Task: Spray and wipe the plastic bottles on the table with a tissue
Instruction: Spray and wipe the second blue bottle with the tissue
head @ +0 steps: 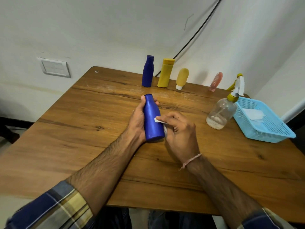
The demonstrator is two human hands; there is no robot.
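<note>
My left hand (137,119) grips a blue plastic bottle (152,118) above the middle of the wooden table (79,133), its cap end pointing away from me. My right hand (179,131) presses a small white tissue (158,120) against the bottle's right side; most of the tissue is hidden under my fingers. A clear spray bottle (222,111) with a yellow collar and trigger stands to the right. Along the far edge stand a dark blue bottle (148,71), a tall yellow bottle (165,73), a small yellow tube (181,78) on its white cap and a pink tube (215,81).
A light blue perforated basket (270,128) holding white tissues sits at the table's right edge, just right of the spray bottle. A black cable (196,34) runs down the wall behind the bottles. A wall switch plate (55,67) is at the left.
</note>
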